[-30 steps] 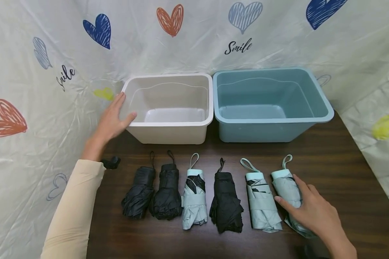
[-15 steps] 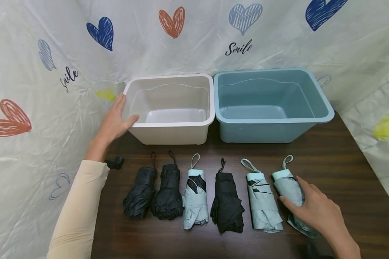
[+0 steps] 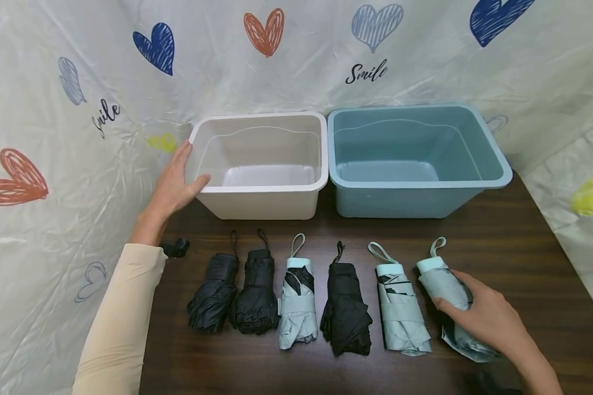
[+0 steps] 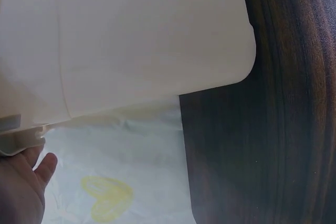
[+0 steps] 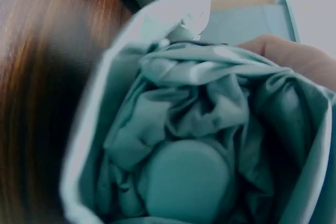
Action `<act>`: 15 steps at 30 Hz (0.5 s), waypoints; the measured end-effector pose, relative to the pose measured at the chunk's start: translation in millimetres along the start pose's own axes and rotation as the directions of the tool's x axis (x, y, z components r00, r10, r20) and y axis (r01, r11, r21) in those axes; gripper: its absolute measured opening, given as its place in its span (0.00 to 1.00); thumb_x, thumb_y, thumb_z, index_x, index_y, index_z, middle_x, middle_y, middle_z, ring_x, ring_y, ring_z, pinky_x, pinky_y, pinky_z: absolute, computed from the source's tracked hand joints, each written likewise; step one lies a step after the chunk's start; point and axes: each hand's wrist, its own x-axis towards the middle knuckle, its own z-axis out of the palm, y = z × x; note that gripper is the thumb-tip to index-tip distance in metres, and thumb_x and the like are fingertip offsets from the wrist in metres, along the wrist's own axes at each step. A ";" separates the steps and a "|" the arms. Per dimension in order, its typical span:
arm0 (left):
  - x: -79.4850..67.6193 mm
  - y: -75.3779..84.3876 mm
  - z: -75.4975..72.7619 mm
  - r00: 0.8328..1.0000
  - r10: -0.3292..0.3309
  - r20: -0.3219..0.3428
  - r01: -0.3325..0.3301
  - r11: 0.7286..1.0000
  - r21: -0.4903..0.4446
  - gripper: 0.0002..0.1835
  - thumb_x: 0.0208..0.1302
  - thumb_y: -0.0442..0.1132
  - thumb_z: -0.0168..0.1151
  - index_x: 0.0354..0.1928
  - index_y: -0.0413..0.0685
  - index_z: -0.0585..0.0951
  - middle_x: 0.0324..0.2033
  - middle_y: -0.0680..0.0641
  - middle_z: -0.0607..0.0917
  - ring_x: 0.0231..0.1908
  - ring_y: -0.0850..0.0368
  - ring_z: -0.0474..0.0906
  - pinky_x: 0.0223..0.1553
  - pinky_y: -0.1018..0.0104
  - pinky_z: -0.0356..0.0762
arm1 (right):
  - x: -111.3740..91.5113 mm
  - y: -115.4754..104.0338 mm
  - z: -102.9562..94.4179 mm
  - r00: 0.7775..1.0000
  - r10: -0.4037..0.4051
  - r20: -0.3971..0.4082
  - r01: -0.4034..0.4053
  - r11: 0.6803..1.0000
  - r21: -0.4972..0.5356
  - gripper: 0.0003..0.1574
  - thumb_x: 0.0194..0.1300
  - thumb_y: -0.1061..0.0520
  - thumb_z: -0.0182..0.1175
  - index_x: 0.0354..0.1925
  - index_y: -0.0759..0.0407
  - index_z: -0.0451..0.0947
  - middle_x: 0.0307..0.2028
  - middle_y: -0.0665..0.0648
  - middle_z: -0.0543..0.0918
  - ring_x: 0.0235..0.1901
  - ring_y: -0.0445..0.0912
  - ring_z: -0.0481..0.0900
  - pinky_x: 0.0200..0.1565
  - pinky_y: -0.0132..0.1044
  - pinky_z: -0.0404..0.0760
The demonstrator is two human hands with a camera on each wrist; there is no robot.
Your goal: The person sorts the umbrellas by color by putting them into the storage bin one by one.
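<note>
My right hand (image 3: 491, 315) grips the rightmost folded umbrella (image 3: 442, 282), pale mint with a wrist loop, its thumb on the near side. The right wrist view looks into that umbrella's (image 5: 189, 182) bunched fabric end. My left hand (image 3: 173, 186) rests on the left rim of the off-white plastic bin (image 3: 262, 204), fingers extended and thumb spread over the front corner. In the left wrist view only part of the left hand (image 4: 21, 190) shows under the rim. Beside the held umbrella lies another mint umbrella (image 3: 402, 312).
A blue bin (image 3: 390, 200) stands right of the off-white one. Left along the row are a black umbrella (image 3: 346, 312), a mint umbrella (image 3: 297, 307) and two more black umbrellas, the nearer-to-middle one (image 3: 256, 296) and the leftmost (image 3: 213, 293). A printed cloth (image 3: 306, 82) hangs behind the dark table (image 3: 202, 367).
My right hand has closed further round the rightmost umbrella and shifted slightly right, and the umbrella has moved a little with it. The left hand stays at the off-white bin's rim.
</note>
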 end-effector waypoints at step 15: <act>0.8 -0.5 -0.5 1.000 0.010 0.000 -0.010 0.999 0.047 0.50 0.68 0.53 0.55 0.85 0.38 0.49 0.86 0.39 0.48 0.84 0.34 0.47 0.81 0.29 0.46 | 6.1 -20.5 -20.1 0.985 -0.090 -0.146 0.098 0.994 0.048 0.54 0.67 0.38 0.70 0.75 0.70 0.65 0.59 0.82 0.79 0.43 0.68 0.85 0.33 0.54 0.82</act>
